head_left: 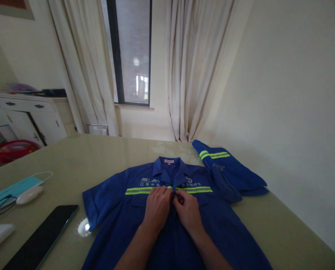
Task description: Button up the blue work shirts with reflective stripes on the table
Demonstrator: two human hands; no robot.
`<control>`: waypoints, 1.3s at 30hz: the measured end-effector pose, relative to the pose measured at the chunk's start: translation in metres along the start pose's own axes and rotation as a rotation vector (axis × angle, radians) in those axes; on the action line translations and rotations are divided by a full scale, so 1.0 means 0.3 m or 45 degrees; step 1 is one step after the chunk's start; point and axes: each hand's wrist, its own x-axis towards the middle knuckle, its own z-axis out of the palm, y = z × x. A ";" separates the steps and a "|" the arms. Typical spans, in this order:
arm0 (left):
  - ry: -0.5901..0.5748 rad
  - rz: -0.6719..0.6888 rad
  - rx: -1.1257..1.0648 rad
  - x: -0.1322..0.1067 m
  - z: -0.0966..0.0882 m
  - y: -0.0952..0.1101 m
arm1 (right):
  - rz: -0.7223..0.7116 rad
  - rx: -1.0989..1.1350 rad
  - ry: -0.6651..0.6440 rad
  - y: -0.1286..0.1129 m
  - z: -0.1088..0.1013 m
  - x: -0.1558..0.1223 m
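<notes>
A blue short-sleeved work shirt lies spread on the table, its collar toward the window. Yellow-green reflective stripes run across the chest, with pale lettering above them. My left hand and my right hand meet at the front placket, just below the collar opening. Both have their fingers pinched on the shirt's front edge, close together. Any button between the fingertips is too small and covered to make out.
Folded blue clothing with similar stripes lies at the back right, by the wall. Left on the table are a black phone, a light-blue face mask, glasses and a white mouse-shaped object. Beyond hang curtains.
</notes>
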 end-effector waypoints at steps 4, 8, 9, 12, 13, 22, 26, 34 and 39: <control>0.001 0.032 0.008 0.000 0.008 0.004 | 0.012 -0.044 -0.013 -0.004 0.002 -0.002; 0.024 -0.032 -0.157 0.003 0.018 0.002 | -0.006 0.017 -0.027 -0.007 -0.008 -0.002; 0.029 -0.046 -0.205 0.004 0.019 0.001 | -0.015 0.053 -0.017 -0.006 -0.011 0.000; 0.042 -0.061 -0.305 0.006 0.022 -0.006 | 0.022 0.211 -0.010 0.005 -0.014 0.006; 0.051 -0.058 -0.327 0.006 0.025 -0.009 | 0.052 0.264 -0.025 0.010 -0.012 0.009; 0.176 -0.063 -0.564 0.000 0.054 -0.026 | -0.083 0.186 0.071 0.022 -0.006 0.015; 0.127 -0.139 -0.638 0.006 0.050 -0.028 | -0.106 0.108 0.119 0.019 -0.010 0.017; 0.040 -0.235 -0.969 0.033 0.045 -0.073 | -0.071 0.050 0.148 0.019 -0.006 0.022; 0.018 -0.214 -0.771 0.027 0.042 -0.074 | -0.047 0.108 0.169 0.009 -0.006 0.022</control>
